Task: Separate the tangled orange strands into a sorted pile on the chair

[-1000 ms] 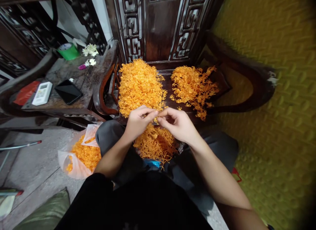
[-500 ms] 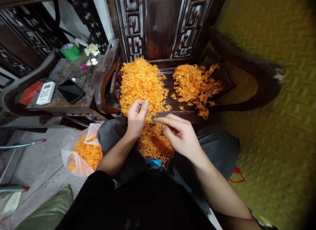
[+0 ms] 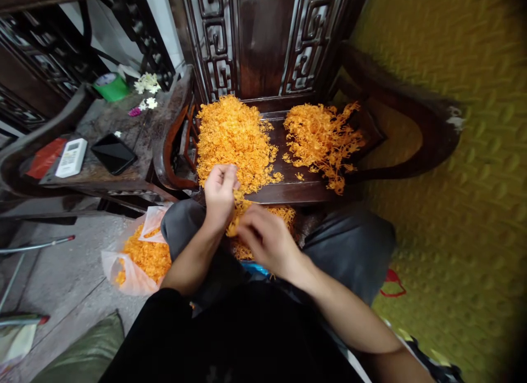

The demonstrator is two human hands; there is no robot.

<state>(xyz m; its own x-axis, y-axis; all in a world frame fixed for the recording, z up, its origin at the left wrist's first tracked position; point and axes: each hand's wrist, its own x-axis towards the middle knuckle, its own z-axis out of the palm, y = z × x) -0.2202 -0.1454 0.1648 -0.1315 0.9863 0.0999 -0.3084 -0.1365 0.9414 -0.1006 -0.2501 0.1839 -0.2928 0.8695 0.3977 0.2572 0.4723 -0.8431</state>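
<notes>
My left hand (image 3: 220, 192) is closed in a pinch at the front edge of a large heap of curly orange pieces (image 3: 233, 136). From its fingertips hangs an orange frilly piece (image 3: 239, 207), which looks like a plastic flower part. My right hand (image 3: 267, 236), slightly blurred, is lower and to the right. Its thumb and fingers come together at the lower end of that piece; the exact grip is smeared by motion. Between my knees, partly hidden by my right hand, lies another orange pile (image 3: 244, 252) with a bit of blue (image 3: 255, 268) below it.
A second orange heap (image 3: 323, 139) lies on the right of the dark wooden chair seat (image 3: 288, 194). A plastic bag (image 3: 135, 276) of orange pieces stands on the floor. The side table holds green tape (image 3: 111, 86), a phone (image 3: 114, 153), a white remote (image 3: 71, 158) and white flowers (image 3: 147, 83).
My right hand has moved left and down, toward my left hand, and its fingers have closed in. My left hand keeps its pinch at the heap's edge. The view has shifted slightly.
</notes>
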